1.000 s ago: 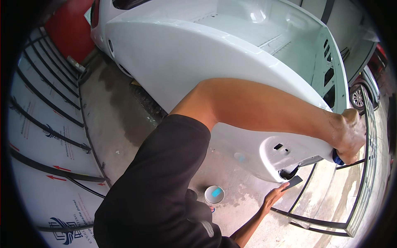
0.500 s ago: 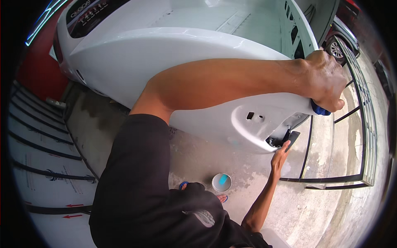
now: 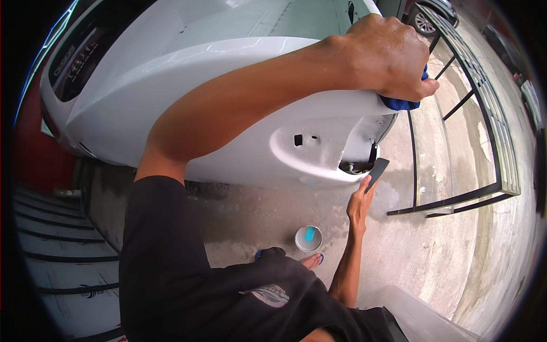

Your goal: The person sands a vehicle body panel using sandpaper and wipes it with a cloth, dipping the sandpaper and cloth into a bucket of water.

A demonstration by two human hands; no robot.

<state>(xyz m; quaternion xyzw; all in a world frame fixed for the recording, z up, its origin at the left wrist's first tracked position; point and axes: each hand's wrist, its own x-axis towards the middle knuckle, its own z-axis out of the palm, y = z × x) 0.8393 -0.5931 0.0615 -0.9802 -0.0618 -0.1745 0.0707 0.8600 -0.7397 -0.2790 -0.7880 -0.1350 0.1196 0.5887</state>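
My left hand [image 3: 393, 60] is closed on a dark blue cloth [image 3: 401, 104] at the rear corner of a white vehicle body [image 3: 239, 165], with the arm stretched across its side panel. Below it, my right hand [image 3: 362, 199] grips a flat dark grey pad [image 3: 377, 172] beside a recessed lower opening [image 3: 356, 166] in that corner. Whether the pad touches the body I cannot tell. Beneath, on the concrete, stands a round bucket [image 3: 302, 245] with a turquoise piece in it.
A black metal frame [image 3: 476, 94] lies along the right side on the concrete floor [image 3: 433, 262]. Ribbed panels [image 3: 62, 239] are at lower left, by a red surface [image 3: 57, 159]. A car wheel [image 3: 423, 24] shows at top right. My sandalled foot [image 3: 310, 262] is near the bucket.
The view has shifted, so the vehicle's rear corner and both hands now appear higher and further left. My left hand keeps the cloth at the corner; my right keeps the pad.
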